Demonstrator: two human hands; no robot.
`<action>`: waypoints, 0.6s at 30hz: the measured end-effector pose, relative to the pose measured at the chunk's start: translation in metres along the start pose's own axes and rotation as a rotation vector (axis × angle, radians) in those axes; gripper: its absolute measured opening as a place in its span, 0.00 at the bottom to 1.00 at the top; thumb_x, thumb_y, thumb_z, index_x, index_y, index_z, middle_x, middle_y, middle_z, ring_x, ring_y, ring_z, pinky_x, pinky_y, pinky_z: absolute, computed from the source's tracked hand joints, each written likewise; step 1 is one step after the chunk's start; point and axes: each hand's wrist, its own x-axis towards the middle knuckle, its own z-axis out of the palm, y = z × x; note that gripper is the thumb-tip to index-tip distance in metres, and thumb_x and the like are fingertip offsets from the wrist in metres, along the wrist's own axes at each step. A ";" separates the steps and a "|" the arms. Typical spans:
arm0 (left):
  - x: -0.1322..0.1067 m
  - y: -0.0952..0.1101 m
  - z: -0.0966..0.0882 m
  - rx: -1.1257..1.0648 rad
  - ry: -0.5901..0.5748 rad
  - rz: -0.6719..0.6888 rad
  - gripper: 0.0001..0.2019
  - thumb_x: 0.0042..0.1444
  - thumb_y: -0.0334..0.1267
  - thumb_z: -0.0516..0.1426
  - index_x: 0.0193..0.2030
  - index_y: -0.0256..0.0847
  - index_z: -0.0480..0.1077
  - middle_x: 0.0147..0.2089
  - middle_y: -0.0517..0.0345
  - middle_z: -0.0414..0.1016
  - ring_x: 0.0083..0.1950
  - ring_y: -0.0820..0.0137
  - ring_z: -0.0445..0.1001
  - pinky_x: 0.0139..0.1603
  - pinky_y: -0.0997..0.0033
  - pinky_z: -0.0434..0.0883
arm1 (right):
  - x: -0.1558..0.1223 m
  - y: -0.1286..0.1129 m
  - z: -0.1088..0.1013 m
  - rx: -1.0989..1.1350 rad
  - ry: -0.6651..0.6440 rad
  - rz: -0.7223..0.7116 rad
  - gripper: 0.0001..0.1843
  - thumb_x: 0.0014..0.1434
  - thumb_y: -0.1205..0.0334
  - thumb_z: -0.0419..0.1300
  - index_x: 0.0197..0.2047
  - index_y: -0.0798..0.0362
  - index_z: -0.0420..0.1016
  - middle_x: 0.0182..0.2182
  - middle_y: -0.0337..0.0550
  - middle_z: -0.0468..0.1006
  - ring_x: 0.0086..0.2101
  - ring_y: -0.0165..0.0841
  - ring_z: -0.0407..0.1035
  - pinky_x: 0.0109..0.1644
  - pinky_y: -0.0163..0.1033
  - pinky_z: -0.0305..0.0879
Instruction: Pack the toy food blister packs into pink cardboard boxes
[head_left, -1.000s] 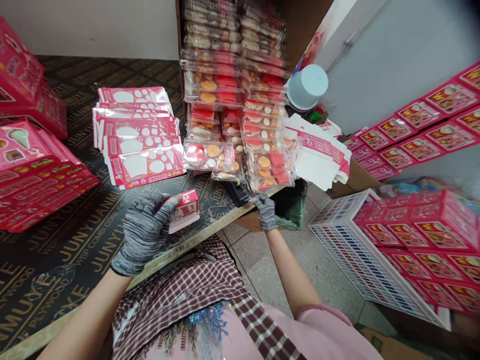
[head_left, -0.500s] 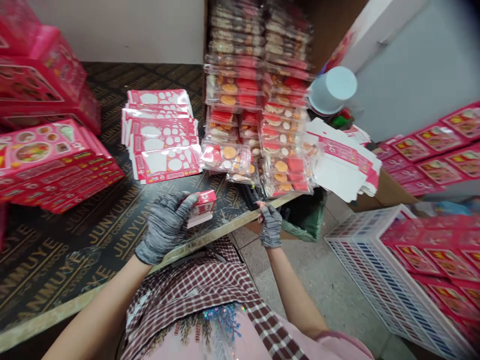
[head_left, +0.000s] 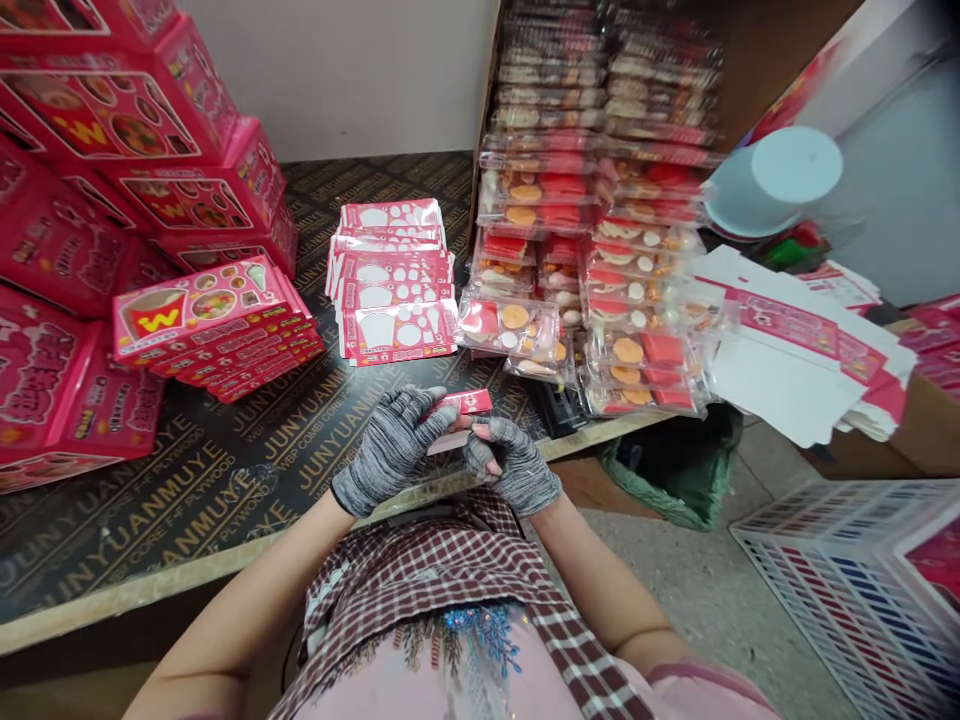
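My left hand (head_left: 394, 447), in a grey knit glove with bare fingertips, is closed round a small pink-and-white carton (head_left: 471, 402) near the table's front edge. The carton is mostly hidden behind my fingers. My right hand (head_left: 514, 462), gloved alike, is at the carton's near end with its fingers pinched; whatever they hold is too small to make out. Just right of my right hand, a black tape dispenser-like object (head_left: 561, 408) sits at the table edge. Beyond the carton lies an overlapping stack of flat pink cartons with cut-out windows (head_left: 397, 325).
Clear packets of toy food pieces (head_left: 517, 325) fill a cardboard box tipped toward me. Finished-looking pink boxes (head_left: 217, 320) are piled at left. At right are flat white-and-pink cartons (head_left: 787, 370), a light-blue bucket (head_left: 795, 165), a green-lined bin (head_left: 675, 490) and a white plastic crate (head_left: 810, 580).
My right hand has moved left from beside the black object to the carton's end. The view has turned left; my left hand still holds the carton.
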 end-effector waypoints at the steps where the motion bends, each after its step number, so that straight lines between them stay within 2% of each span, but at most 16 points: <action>1: 0.000 0.000 0.000 -0.013 -0.002 -0.021 0.13 0.65 0.37 0.55 0.54 0.43 0.74 0.56 0.43 0.78 0.54 0.59 0.77 0.53 0.53 0.74 | 0.000 0.002 -0.001 -0.023 0.013 -0.009 0.17 0.50 0.48 0.65 0.24 0.55 0.76 0.09 0.29 0.57 0.13 0.22 0.46 0.18 0.33 0.45; 6: 0.008 0.011 0.015 0.019 0.062 -0.236 0.10 0.62 0.45 0.60 0.43 0.45 0.80 0.48 0.49 0.82 0.47 0.59 0.80 0.58 0.48 0.69 | 0.001 -0.001 -0.007 -0.398 0.158 -0.142 0.24 0.50 0.42 0.66 0.17 0.54 0.72 0.11 0.37 0.69 0.11 0.23 0.53 0.17 0.31 0.46; 9: 0.015 0.017 0.025 0.042 0.060 -0.284 0.07 0.60 0.44 0.62 0.38 0.46 0.80 0.43 0.52 0.83 0.44 0.59 0.80 0.59 0.47 0.68 | -0.003 -0.010 -0.015 -0.536 0.176 -0.166 0.30 0.53 0.36 0.64 0.15 0.54 0.72 0.11 0.41 0.70 0.11 0.24 0.55 0.17 0.32 0.48; 11: 0.019 0.019 0.027 0.020 0.078 -0.283 0.06 0.59 0.43 0.63 0.37 0.46 0.80 0.41 0.52 0.83 0.43 0.59 0.80 0.58 0.46 0.68 | -0.007 -0.006 -0.021 -0.547 0.092 -0.057 0.35 0.53 0.30 0.62 0.17 0.55 0.74 0.13 0.45 0.73 0.11 0.25 0.57 0.17 0.32 0.49; 13: 0.022 0.018 0.024 0.004 0.102 -0.283 0.05 0.59 0.42 0.64 0.36 0.46 0.79 0.41 0.53 0.83 0.42 0.59 0.80 0.56 0.45 0.69 | -0.009 0.011 -0.028 -0.500 -0.031 0.145 0.39 0.49 0.23 0.60 0.22 0.56 0.77 0.17 0.47 0.77 0.13 0.27 0.61 0.17 0.32 0.51; 15: 0.023 0.016 0.016 -0.005 0.124 -0.287 0.05 0.60 0.41 0.63 0.36 0.45 0.79 0.39 0.54 0.83 0.40 0.60 0.80 0.52 0.47 0.71 | -0.009 0.042 -0.033 -0.365 -0.156 0.364 0.43 0.42 0.17 0.60 0.30 0.55 0.80 0.20 0.48 0.79 0.16 0.31 0.67 0.19 0.32 0.57; 16: 0.023 0.015 0.010 -0.017 0.145 -0.297 0.06 0.61 0.42 0.62 0.37 0.45 0.79 0.39 0.55 0.83 0.39 0.61 0.80 0.50 0.50 0.72 | -0.007 0.059 -0.036 -0.258 -0.199 0.426 0.45 0.41 0.16 0.59 0.33 0.54 0.80 0.22 0.48 0.80 0.19 0.33 0.71 0.22 0.34 0.62; 18: 0.020 0.012 -0.003 -0.075 0.240 -0.365 0.08 0.61 0.44 0.62 0.39 0.44 0.79 0.38 0.55 0.83 0.39 0.64 0.80 0.45 0.56 0.75 | -0.001 0.090 -0.040 -0.064 -0.257 0.443 0.44 0.45 0.15 0.55 0.39 0.49 0.79 0.33 0.52 0.83 0.32 0.41 0.78 0.32 0.42 0.72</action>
